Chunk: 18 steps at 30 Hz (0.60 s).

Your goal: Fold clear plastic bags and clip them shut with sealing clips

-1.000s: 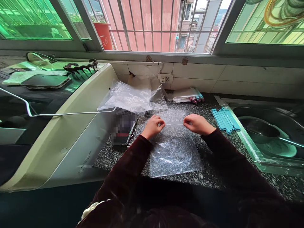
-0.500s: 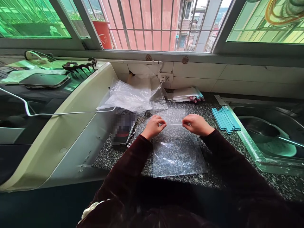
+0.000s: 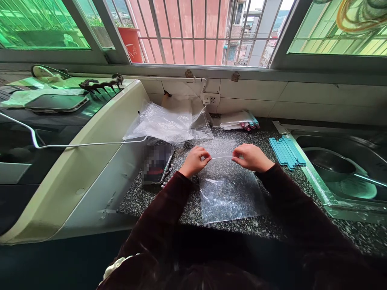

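A clear plastic bag (image 3: pixel 231 197) lies over the speckled countertop in front of me. My left hand (image 3: pixel 196 161) pinches it at the left, thumb against fingers. On the right, my right hand (image 3: pixel 251 157) has the same kind of pinch. Between the two pinches runs a thin, slightly bowed white line (image 3: pixel 222 157); whether it is a slim rod or a folded edge of the bag, I cannot tell. Sheer plastic shows both beyond and below this line. Right of my right hand lie several flat blue plastic strips (image 3: pixel 287 152).
A pile of clear bags (image 3: pixel 166 121) lies at the back left, near a power socket (image 3: pixel 210 99). A phone (image 3: pixel 157 163) is left of my left hand. Packets with blue and pink ends (image 3: pixel 238 121) rest by the wall. A sink (image 3: pixel 371 149) is at the right, a white appliance (image 3: pixel 99 161) at the left.
The lower part of the bag has shifted slightly to the right and tilted. The white line bows up a little more. Both hands keep their pinch in nearly the same place.
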{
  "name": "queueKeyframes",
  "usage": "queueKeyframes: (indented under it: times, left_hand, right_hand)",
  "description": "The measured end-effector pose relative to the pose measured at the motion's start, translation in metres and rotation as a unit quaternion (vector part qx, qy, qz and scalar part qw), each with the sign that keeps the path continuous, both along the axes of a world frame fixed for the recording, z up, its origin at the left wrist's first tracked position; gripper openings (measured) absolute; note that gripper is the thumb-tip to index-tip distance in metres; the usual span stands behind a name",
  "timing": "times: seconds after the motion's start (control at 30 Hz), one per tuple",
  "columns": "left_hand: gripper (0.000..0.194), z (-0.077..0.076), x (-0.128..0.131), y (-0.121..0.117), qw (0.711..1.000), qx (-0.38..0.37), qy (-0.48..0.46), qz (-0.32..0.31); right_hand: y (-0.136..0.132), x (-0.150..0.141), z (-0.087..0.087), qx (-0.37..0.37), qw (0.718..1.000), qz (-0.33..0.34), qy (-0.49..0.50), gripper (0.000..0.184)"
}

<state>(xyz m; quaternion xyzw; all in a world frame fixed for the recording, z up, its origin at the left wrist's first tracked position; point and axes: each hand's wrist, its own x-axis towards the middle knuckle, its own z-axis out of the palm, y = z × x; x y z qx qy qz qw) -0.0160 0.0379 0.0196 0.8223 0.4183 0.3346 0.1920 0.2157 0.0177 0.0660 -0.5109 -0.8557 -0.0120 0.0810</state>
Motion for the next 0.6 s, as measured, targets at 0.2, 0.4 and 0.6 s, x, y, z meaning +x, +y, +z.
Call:
queueKeyframes:
  times: [0.2,0.4,0.6]
  left_hand:
    - [0.009,0.000,0.002,-0.002,1.000,0.016,0.000,-0.006]
    - [0.009,-0.002,0.002,-0.001,1.000,0.020,0.012,-0.009]
    - [0.011,-0.002,0.006,-0.005,0.997,0.052,0.062,-0.012]
  right_hand:
    - [-0.001,-0.005,-0.003,0.012,1.000,0.015,-0.002,0.014]
    - [0.001,-0.003,-0.007,0.024,0.999,0.031,-0.007,0.016]
    - [-0.005,-0.015,-0.007,0.083,0.995,0.053,-0.032,0.022]
